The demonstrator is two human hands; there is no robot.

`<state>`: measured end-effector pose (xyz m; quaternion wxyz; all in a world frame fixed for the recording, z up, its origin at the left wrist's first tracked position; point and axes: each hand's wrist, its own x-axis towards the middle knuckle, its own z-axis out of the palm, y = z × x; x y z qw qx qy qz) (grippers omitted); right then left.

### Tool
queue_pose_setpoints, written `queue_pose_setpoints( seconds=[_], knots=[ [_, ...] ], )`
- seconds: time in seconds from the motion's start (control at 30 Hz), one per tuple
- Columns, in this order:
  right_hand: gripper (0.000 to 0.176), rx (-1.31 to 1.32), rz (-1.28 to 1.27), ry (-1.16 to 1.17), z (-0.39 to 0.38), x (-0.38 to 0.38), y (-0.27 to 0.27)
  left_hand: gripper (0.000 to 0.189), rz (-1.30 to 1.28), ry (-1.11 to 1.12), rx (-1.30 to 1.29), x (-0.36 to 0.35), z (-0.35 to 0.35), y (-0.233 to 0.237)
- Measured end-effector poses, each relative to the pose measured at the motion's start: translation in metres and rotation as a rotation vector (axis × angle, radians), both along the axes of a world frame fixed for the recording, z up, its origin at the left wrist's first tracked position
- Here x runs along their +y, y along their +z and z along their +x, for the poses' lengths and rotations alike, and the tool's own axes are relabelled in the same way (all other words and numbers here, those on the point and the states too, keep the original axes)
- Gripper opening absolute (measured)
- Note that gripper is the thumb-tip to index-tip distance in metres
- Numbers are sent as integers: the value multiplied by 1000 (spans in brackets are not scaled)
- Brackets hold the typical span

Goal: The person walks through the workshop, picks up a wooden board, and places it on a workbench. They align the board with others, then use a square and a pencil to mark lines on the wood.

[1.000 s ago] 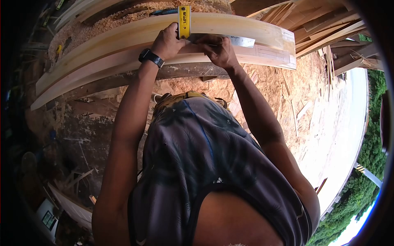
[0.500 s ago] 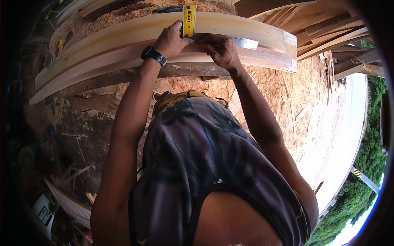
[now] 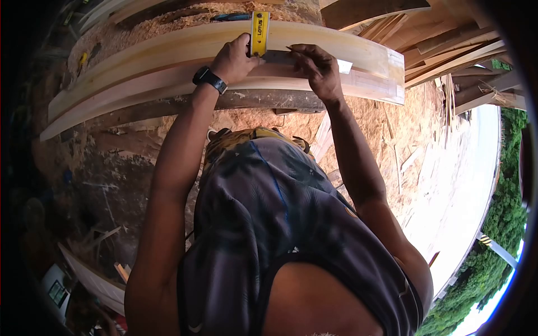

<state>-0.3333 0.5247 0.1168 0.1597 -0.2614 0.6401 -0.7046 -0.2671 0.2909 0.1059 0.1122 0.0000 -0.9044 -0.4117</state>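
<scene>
My left hand (image 3: pixel 232 61), with a watch on its wrist, is closed on the yellow handle of a try square (image 3: pixel 259 32). The handle lies across the far plank (image 3: pixel 185 47), and the metal blade runs right along the boards, its bright end (image 3: pixel 345 67) showing past my other hand. My right hand (image 3: pixel 318 70) is pinched over the blade, with the dark pointed tip of what looks like a pencil (image 3: pixel 290 49) sticking out leftward. Beside the far plank lies a near plank (image 3: pixel 151 87); both are pale, long wood. My fingers hide part of the blade.
A dark timber (image 3: pixel 263 99) supports the planks from below. Wood shavings (image 3: pixel 134 36) and a blue-handled tool (image 3: pixel 232 17) lie beyond them. Offcut boards (image 3: pixel 448 47) are stacked at upper right. Sawdust and scraps cover the ground (image 3: pixel 375 134).
My right hand has moved right along the blade, and the pointed tip in its fingers now shows. My left hand stays on the square, which sits slightly lower in view.
</scene>
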Motion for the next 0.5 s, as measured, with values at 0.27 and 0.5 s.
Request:
queue_pose_setpoints(
  seconds=[0.27, 0.5],
  knots=[
    [28, 417, 411, -192, -57, 60, -6, 40, -64, 30, -185, -49, 23, 11],
    [28, 112, 74, 66, -25, -6, -11, 33, 113, 88, -237, -122, 67, 12]
  ],
)
